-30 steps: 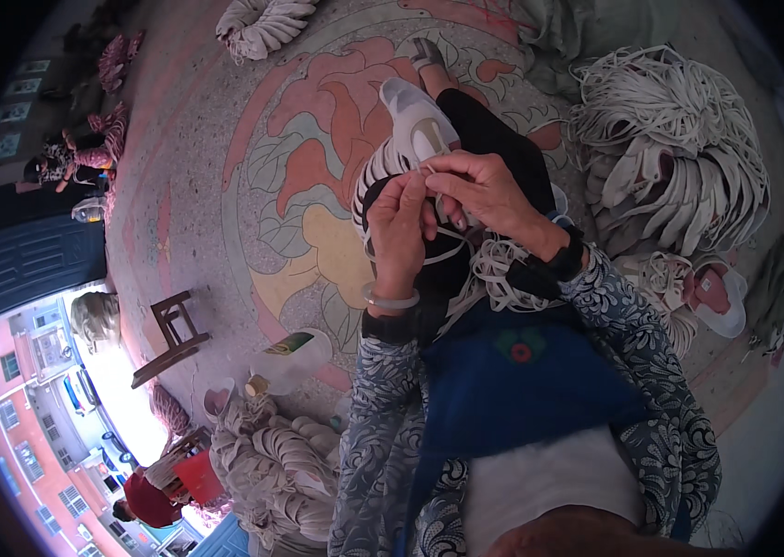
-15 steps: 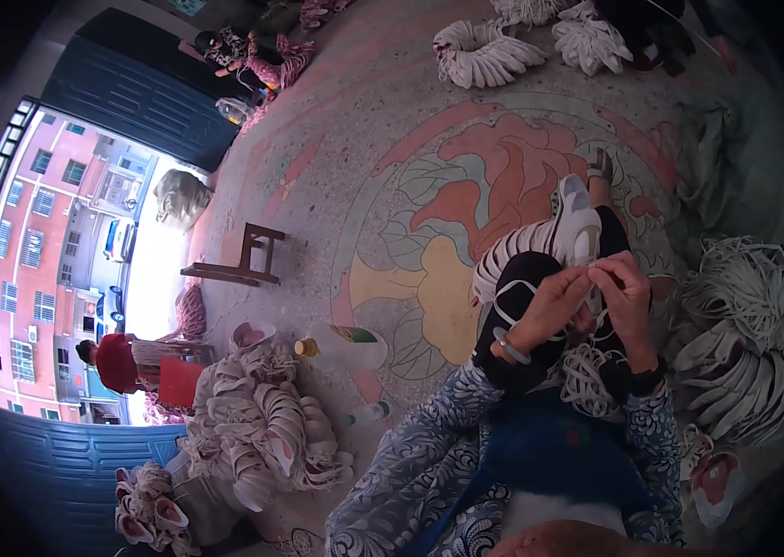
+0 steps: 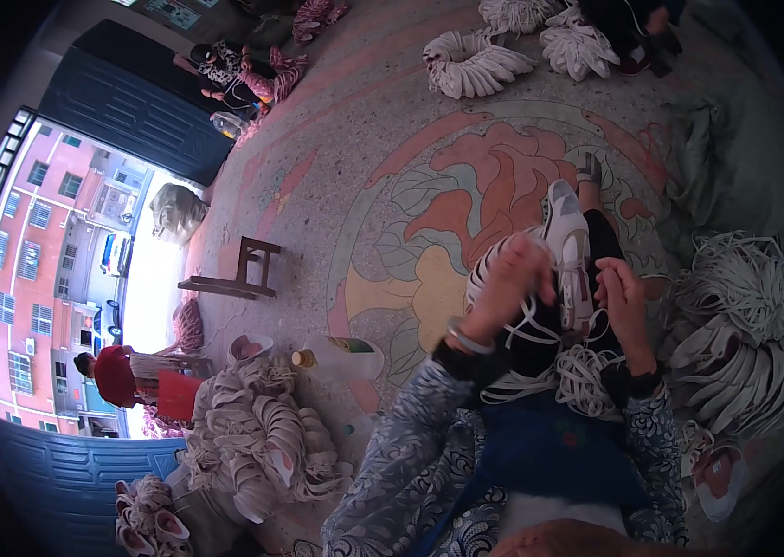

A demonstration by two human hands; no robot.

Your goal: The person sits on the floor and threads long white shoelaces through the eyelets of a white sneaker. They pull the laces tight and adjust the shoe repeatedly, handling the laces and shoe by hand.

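Note:
A white shoe upper [image 3: 574, 255] lies lengthwise over my lap, its toe end pointing away from me. My left hand [image 3: 514, 283] is raised over the left side of the shoe, smeared by motion, so its fingers cannot be read. Close to the shoe's right side, my right hand [image 3: 622, 295] has its fingers curled together, with a white shoelace [image 3: 600, 325] running up to it. A loose bundle of white laces [image 3: 587, 379] rests on my lap. More nested shoe uppers [image 3: 488, 269] sit by my left knee, partly hidden behind my left hand.
Piles of shoe uppers stand at left [image 3: 267, 422] and right [image 3: 745, 343]. A clear jug [image 3: 341, 357] and a wooden stool [image 3: 239, 274] are on the patterned floor. A co-worker in red [image 3: 116, 376] sits by the doorway; other people work at the far side.
My hands were together above the shoe and have parted. The left moved left and up, while the right stayed near the shoe's right side. More of the shoe now shows.

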